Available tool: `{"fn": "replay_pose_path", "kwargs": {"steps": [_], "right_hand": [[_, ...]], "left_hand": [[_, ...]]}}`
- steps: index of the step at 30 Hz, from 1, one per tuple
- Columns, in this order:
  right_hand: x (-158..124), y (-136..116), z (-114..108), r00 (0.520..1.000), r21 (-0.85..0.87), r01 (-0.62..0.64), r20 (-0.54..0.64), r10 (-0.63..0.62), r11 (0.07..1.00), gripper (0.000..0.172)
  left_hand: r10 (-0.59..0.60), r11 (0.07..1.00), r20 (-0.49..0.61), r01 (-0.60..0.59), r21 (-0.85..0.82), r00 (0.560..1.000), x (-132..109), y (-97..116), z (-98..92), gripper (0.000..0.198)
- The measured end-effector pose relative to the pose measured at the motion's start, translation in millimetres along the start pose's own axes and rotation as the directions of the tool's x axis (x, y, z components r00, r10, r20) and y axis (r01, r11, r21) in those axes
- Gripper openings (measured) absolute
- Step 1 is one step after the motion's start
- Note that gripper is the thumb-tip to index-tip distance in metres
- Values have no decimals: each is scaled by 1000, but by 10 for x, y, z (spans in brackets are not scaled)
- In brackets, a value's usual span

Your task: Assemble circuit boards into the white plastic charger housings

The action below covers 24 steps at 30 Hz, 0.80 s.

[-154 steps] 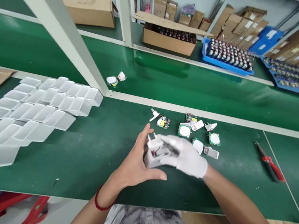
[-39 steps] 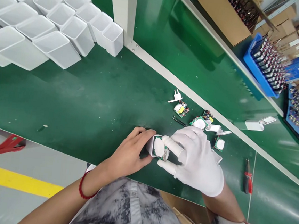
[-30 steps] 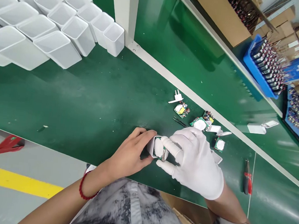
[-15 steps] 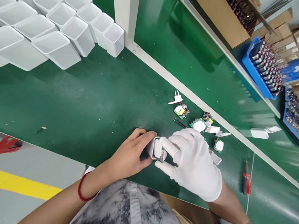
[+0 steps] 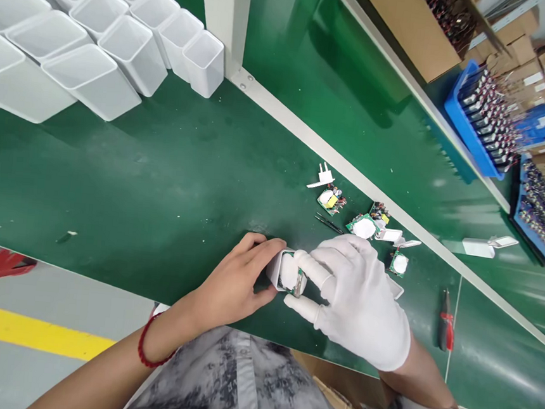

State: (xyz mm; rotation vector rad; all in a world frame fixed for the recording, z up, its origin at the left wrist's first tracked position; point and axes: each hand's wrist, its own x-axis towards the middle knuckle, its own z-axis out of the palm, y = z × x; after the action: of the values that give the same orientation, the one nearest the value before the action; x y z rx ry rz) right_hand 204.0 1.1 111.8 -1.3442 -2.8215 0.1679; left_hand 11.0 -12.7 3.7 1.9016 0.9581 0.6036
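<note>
On the table (image 5: 134, 199), the wide green part to the left of the left hand (image 5: 237, 281) gives free passage, as far as the white boxes (image 5: 88, 74), which stand close together and block the far left corner. Just beside them, a thick post (image 5: 225, 22) closes the way. From its foot, a rail (image 5: 305, 131) runs along the far side of the table like a low border. Ahead of the right hand (image 5: 362, 301) it is crowded: a plug (image 5: 324, 176) and circuit boards (image 5: 364, 226) lie before the rail. Further right there is room, until the pliers (image 5: 446, 321). The small case (image 5: 274, 269) fills the gap between both hands.
</note>
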Motion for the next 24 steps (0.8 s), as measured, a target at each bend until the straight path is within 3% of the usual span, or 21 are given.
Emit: {"fn": "replay_pose_path", "kwargs": {"steps": [12, 20, 24], "right_hand": [[31, -48, -4, 1000, -38, -2, 10, 3, 999, 33], [114, -126, -12, 991, -79, -35, 126, 45, 996, 44], [137, -106, 10, 998, -86, -4, 64, 9, 996, 61]], "left_hand": [[2, 1000, 2, -2, -2, 1000, 4, -13, 3, 63], [-6, 1000, 13, 6, -6, 1000, 3, -4, -10, 61], [10, 1000, -3, -10, 0, 1000, -8, -4, -6, 56]]}}
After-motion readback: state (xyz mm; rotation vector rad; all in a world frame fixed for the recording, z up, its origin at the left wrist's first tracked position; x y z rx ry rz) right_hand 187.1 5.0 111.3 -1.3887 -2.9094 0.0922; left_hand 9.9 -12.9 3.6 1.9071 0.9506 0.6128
